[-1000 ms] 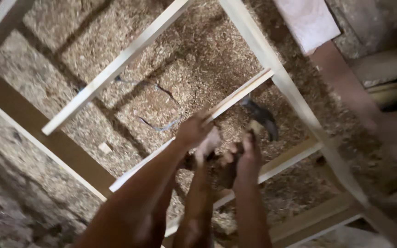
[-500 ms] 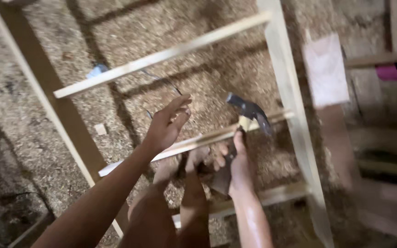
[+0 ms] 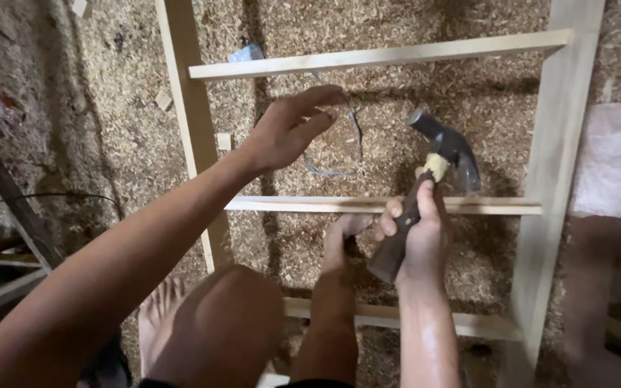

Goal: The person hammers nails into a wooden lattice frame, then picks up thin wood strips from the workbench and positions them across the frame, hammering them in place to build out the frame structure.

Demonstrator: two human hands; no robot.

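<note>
Head view. We see our right hand (image 3: 417, 231) closed round the dark wooden handle of a claw hammer (image 3: 429, 187); its grey steel head, smooth and slightly curved, stands just above the middle rail (image 3: 303, 205) of a pale wooden frame (image 3: 188, 136), toward the frame's right upright. A band of lighter, yellowish wood shows where handle meets head. Our left hand (image 3: 289, 129) hovers half open between the top rail (image 3: 368, 56) and the middle rail, thumb and forefinger drawn near each other; whether they pinch anything we cannot tell. Just beside its fingertips lies a thin bent strip (image 3: 343, 147), grey and curled, on the floor.

The frame is of planed, square-edged softwood: two broad uprights joined by three narrower rails, the lowest rail (image 3: 397, 317) near the bottom edge. It lies flat on a floor (image 3: 109, 108) thickly covered with coarse tan sawdust and shavings. One of our bare feet (image 3: 341, 237) presses on the floor just below the middle rail, beside the hammer handle; a bent knee (image 3: 228, 316) fills the lower middle, and toes (image 3: 159, 302) show at its left.

Small square offcuts (image 3: 224, 141) lie left of the left upright. A pale crumpled scrap (image 3: 246, 52) sits at the top rail's left end. A pinkish-white rectangular sheet (image 3: 616, 158) lies beyond the right upright. A dark cable (image 3: 52, 195) crosses the floor at left.
</note>
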